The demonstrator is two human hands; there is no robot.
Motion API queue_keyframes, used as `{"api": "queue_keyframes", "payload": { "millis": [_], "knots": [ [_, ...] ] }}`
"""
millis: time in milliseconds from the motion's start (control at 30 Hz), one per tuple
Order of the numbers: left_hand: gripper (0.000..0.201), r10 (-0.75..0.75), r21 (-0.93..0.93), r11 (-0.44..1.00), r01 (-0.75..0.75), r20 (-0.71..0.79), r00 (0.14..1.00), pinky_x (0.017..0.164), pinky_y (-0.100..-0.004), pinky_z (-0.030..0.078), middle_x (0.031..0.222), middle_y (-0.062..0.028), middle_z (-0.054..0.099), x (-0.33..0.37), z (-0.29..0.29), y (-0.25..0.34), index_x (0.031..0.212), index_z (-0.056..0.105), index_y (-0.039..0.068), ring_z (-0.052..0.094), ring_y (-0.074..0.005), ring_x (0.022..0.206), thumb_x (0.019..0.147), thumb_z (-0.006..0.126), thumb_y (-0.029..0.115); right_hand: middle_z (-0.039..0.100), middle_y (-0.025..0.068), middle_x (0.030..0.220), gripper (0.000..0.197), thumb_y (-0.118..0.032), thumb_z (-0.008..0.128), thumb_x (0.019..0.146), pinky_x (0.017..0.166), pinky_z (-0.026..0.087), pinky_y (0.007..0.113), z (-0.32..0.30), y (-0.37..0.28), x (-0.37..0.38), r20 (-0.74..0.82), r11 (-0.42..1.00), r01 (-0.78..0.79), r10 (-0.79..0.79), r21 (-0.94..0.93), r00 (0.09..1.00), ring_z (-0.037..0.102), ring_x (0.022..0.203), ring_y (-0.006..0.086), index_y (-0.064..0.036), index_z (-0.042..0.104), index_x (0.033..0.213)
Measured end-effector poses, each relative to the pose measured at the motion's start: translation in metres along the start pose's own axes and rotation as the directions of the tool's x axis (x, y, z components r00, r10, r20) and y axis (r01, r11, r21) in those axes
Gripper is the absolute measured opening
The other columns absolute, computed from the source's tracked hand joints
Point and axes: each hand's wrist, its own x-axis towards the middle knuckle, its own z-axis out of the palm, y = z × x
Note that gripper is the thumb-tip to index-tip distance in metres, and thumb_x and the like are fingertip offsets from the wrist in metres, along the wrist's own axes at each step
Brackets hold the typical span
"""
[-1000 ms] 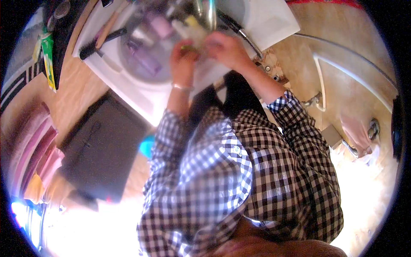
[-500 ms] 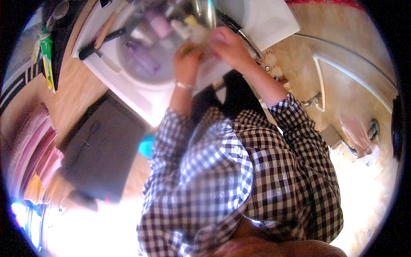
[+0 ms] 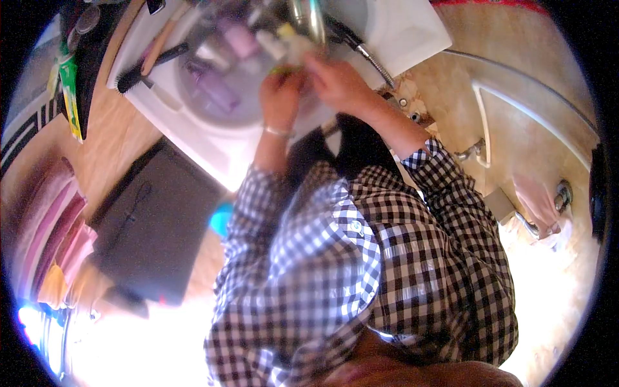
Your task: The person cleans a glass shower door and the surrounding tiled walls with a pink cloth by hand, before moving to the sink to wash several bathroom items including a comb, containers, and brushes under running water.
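Both hands are over the round basin of a white sink (image 3: 193, 138), close together below the metal tap (image 3: 308, 16). My left hand (image 3: 280, 97), with a thin bracelet at the wrist, is curled around a small yellow-green thing (image 3: 282, 68) that is mostly hidden. My right hand (image 3: 336, 80) has its fingers closed on a pale yellowish tube (image 3: 293, 42) that sticks up toward the tap. The picture is blurred there, so the grips are hard to make out. Checked shirt sleeves cover both forearms.
Purple and pink bottles (image 3: 216, 90) lie in the basin. A black hairbrush (image 3: 151, 64) rests on the sink's left rim. A shower hose (image 3: 371, 55) runs along the right. A dark cabinet top (image 3: 155, 226) and pink towels (image 3: 45, 226) are left; a white tub edge (image 3: 535, 116) is right.
Both hands have moved a little farther over the basin toward the tap, and the pale tube now shows above them.
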Motion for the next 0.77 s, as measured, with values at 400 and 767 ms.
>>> {"api": "queue_keyframes", "payload": {
  "millis": [400,767],
  "knots": [
    [0.013,0.151,0.092,0.983,-0.158,0.074,0.986,0.067,-0.0316,0.046,0.075,-0.0117,0.063,-0.003,0.0,0.004,0.085,0.063,0.0,0.057,-0.017,0.069,0.08,0.054,0.008,0.06,0.0188,0.071,0.024,-0.011,0.055,0.078,0.054,0.046,0.049,0.006,0.005,0.003,0.094,0.961,-0.045,0.074,-0.272,0.993,0.059,0.065,0.0399,-0.0073,0.05,0.101],
    [0.018,-0.098,-0.275,0.954,0.119,0.088,0.991,0.068,-0.0267,0.047,0.084,-0.0045,0.063,-0.005,-0.003,0.002,0.094,0.063,0.002,0.055,-0.0132,0.074,0.078,0.056,0.006,0.059,0.0205,0.073,0.03,-0.012,0.057,0.077,0.058,0.048,0.05,0.007,-0.005,-0.005,-0.117,0.987,-0.08,0.064,-0.138,0.991,0.059,0.069,0.041,-0.009,0.046,0.105]
  ]
}}
